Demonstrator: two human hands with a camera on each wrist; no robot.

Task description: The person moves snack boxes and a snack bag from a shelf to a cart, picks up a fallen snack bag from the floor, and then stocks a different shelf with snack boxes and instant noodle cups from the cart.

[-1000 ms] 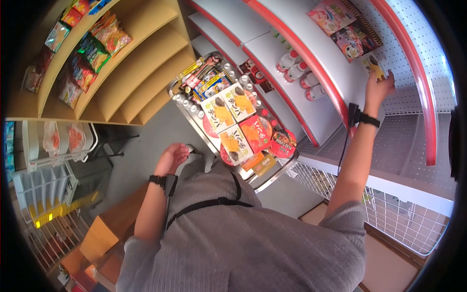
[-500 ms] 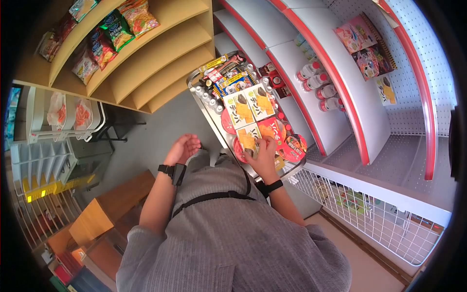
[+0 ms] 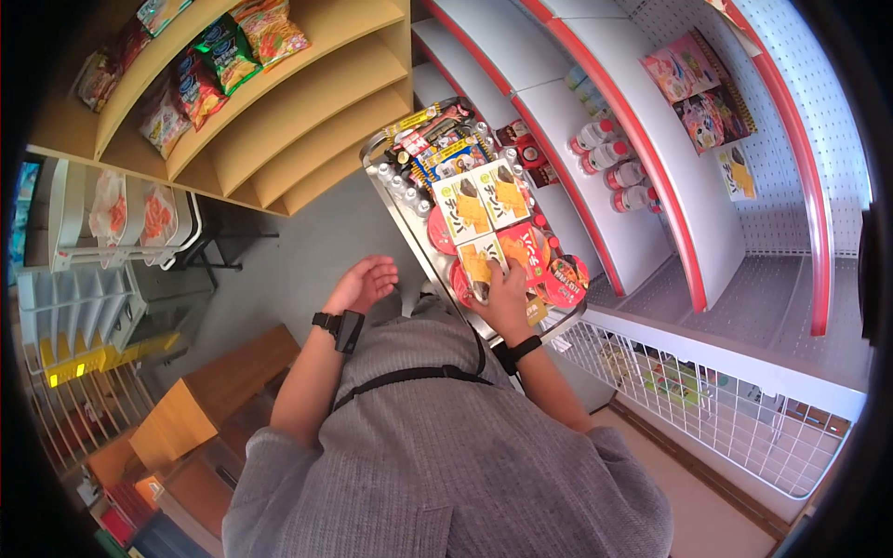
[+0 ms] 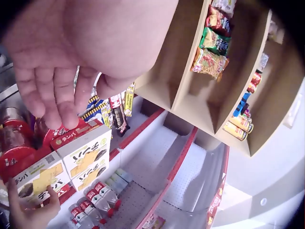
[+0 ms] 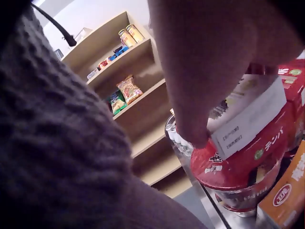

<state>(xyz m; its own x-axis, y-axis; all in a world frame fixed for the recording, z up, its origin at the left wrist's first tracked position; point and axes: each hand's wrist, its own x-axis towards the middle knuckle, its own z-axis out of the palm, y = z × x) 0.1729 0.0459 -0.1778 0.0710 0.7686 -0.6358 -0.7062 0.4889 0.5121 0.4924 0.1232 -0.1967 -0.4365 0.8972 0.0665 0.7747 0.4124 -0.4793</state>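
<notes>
My right hand (image 3: 502,299) is over the near end of a metal cart (image 3: 406,216) and grips a white cracker box (image 3: 477,262), fingers and thumb spread across its two edges. In the right wrist view the thumb presses the side of this cracker box (image 5: 245,128), which lies over a red-lidded noodle cup (image 5: 233,176). Two more white cracker boxes (image 3: 462,209) and a red one (image 3: 526,249) lie around it. My left hand (image 3: 366,282) hovers empty left of the cart, palm turned inward with fingers loosely bent.
Water bottles with red caps (image 3: 600,139) stand on the red-edged shelf at right. Farther along it are picture packs (image 3: 684,70) and one cracker box (image 3: 738,175). A wire basket (image 3: 707,409) hangs below. Wooden shelves (image 3: 316,121) with snack bags (image 3: 226,54) rise at left.
My right hand has come down from the right shelf, where a cracker box now stands, to the cracker box on the cart. The left hand stays empty; the head view has shifted.
</notes>
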